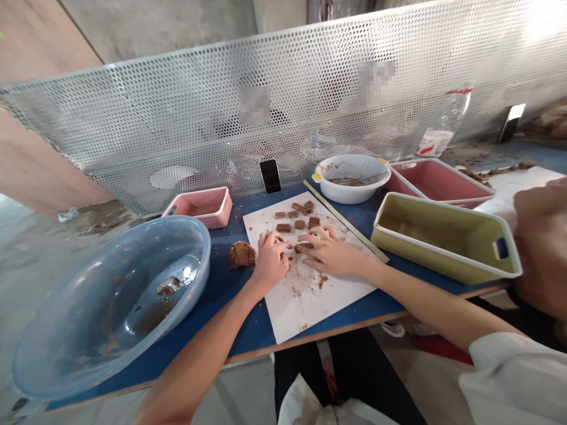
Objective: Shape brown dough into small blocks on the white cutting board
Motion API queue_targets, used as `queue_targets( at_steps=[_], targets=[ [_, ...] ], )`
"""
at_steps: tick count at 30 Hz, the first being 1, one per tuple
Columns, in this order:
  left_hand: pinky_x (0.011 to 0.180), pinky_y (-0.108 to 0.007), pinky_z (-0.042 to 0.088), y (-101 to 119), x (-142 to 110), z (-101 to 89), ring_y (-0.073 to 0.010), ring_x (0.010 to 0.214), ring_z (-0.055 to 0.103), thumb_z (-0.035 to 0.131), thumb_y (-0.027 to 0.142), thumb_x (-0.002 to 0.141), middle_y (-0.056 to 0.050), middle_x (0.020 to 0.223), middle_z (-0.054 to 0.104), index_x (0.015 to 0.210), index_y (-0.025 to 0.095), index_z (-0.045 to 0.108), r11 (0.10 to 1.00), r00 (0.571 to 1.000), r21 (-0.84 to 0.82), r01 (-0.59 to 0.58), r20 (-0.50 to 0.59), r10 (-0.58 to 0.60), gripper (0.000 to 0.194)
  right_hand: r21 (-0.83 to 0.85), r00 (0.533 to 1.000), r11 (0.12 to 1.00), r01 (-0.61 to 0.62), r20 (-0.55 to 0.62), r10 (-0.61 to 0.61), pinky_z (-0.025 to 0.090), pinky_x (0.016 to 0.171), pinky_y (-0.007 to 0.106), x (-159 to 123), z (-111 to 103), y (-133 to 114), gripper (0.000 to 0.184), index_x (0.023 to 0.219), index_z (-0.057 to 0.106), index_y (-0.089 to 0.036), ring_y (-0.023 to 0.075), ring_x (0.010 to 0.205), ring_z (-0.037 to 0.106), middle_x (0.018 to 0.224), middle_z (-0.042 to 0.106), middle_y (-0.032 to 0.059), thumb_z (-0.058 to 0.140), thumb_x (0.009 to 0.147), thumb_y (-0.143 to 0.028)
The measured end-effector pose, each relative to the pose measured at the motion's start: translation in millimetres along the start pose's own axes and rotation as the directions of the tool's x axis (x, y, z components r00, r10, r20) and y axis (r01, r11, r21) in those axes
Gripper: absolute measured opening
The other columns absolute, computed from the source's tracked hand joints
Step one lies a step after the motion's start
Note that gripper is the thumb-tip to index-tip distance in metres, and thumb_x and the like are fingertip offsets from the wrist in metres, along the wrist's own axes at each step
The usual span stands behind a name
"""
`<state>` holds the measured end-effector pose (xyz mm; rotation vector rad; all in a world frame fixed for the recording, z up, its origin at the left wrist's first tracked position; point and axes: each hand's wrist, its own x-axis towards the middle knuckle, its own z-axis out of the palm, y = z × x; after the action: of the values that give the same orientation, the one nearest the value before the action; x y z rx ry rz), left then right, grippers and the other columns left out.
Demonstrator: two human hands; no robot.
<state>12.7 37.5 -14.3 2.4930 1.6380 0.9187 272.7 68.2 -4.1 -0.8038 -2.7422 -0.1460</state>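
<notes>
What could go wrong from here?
The right hand sits close to the small brown clay-like blocks on the white rectangular sheet; a slip might dent or shift them.

The large blue plastic basin holds murky liquid and seems to overhang the left edge of the blue table; a knock could spill it.

From where I stood, the fingers of the right hand (330,254) covered part of a brown piece (303,248), and what lay under the curled fingertips of the left hand (272,260) I couldn't make out. The left forearm (195,354) blurred toward the bottom edge, which cut it short; the pale sleeve (514,372) ran out at lower right. Another person's arm (I took it for one, smeared as it was) (543,248) was cropped there too. The olive box (425,257) hid part of the pink box (443,177) behind it. Beyond the perforated panel (177,118), shapes were mere haze, and the bottle's label (434,143) was illegible.
</notes>
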Motion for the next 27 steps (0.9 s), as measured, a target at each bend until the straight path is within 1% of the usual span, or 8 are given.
queue_targets(
  at_steps=[4,5,9,14,18,19,23,27],
  targets=[
    [0.113,-0.053,0.056,0.8,0.4,-1.1,-0.0330,0.119,0.056,0.058,-0.005,0.086,-0.012,0.124,0.068,0.102,0.021,0.085,1.000,1.000,-0.009,0.004,0.000,-0.004,0.041,-0.008,0.999,0.999,-0.037,-0.009,0.037,0.037,0.117,0.060,1.6,-2.8,-5.3,0.044,0.136,0.082,-0.023,0.0422,0.143,0.049,0.154,0.067,0.0147,0.047,0.122,-0.046],
    [0.113,-0.053,0.056,1.0,0.4,-1.5,-0.0332,0.120,0.056,0.058,-0.005,0.085,-0.012,0.125,0.068,0.102,0.021,0.085,1.000,1.000,-0.010,0.003,-0.002,-0.003,0.041,-0.009,0.999,0.999,-0.041,-0.009,0.041,0.037,0.117,0.060,1.9,-2.7,-5.8,0.044,0.135,0.082,-0.023,0.0424,0.143,0.049,0.155,0.067,0.0149,0.047,0.121,-0.046],
    [0.113,-0.054,0.056,1.0,0.3,-1.6,-0.0338,0.120,0.056,0.057,-0.005,0.085,-0.013,0.125,0.067,0.103,0.021,0.085,1.000,1.000,-0.007,0.000,-0.002,0.000,0.042,-0.015,0.999,0.999,-0.030,0.015,0.031,0.038,0.116,0.061,2.6,-0.8,-5.1,0.046,0.147,0.077,-0.023,0.0422,0.141,0.051,0.156,0.065,0.0155,0.048,0.121,-0.049],
    [0.112,-0.054,0.056,0.0,0.3,-0.6,-0.0340,0.120,0.056,0.058,-0.006,0.083,-0.012,0.124,0.067,0.103,0.022,0.085,1.000,1.000,-0.019,0.003,-0.007,-0.003,0.044,-0.023,0.997,0.997,-0.070,0.004,0.071,0.038,0.116,0.061,1.4,0.6,-2.6,0.044,0.132,0.083,-0.023,0.0429,0.143,0.049,0.156,0.065,0.0152,0.048,0.121,-0.047],
    [0.111,-0.053,0.056,0.1,0.1,-0.9,-0.0339,0.120,0.056,0.057,-0.006,0.084,-0.013,0.125,0.067,0.108,0.021,0.085,1.000,1.000,-0.015,0.006,-0.010,-0.006,0.045,-0.006,0.999,0.999,-0.049,0.013,0.049,0.039,0.116,0.061,1.0,2.8,-1.0,0.046,0.149,0.075,-0.023,0.0425,0.145,0.048,0.159,0.063,0.0154,0.051,0.121,-0.050],
    [0.111,-0.053,0.056,0.1,0.1,-0.9,-0.0341,0.120,0.056,0.057,-0.006,0.084,-0.013,0.125,0.067,0.109,0.020,0.085,1.000,1.000,-0.014,0.008,-0.010,-0.008,0.046,-0.007,0.999,0.999,-0.050,0.012,0.050,0.040,0.116,0.061,1.0,3.2,-0.6,0.046,0.149,0.075,-0.023,0.0424,0.145,0.049,0.159,0.063,0.0155,0.050,0.121,-0.049],
    [0.111,-0.055,0.056,-0.7,-0.2,-0.3,-0.0345,0.119,0.056,0.057,-0.006,0.083,-0.014,0.125,0.067,0.109,0.020,0.084,1.000,1.000,-0.018,0.007,-0.011,-0.007,0.045,-0.032,0.997,0.996,-0.078,-0.011,0.078,0.040,0.116,0.061,0.7,3.6,-1.0,0.043,0.135,0.081,-0.023,0.0430,0.144,0.049,0.156,0.064,0.0151,0.051,0.120,-0.049],
    [0.111,-0.055,0.057,-2.1,-0.3,0.4,-0.0345,0.120,0.056,0.056,-0.005,0.083,-0.013,0.127,0.067,0.109,0.021,0.084,1.000,1.000,-0.020,0.007,-0.022,-0.008,0.046,-0.040,0.999,0.998,-0.041,-0.006,0.041,0.041,0.116,0.061,0.6,4.6,-3.7,0.045,0.146,0.076,-0.021,0.0432,0.143,0.051,0.158,0.064,0.0173,0.053,0.119,-0.048]
  ],
)
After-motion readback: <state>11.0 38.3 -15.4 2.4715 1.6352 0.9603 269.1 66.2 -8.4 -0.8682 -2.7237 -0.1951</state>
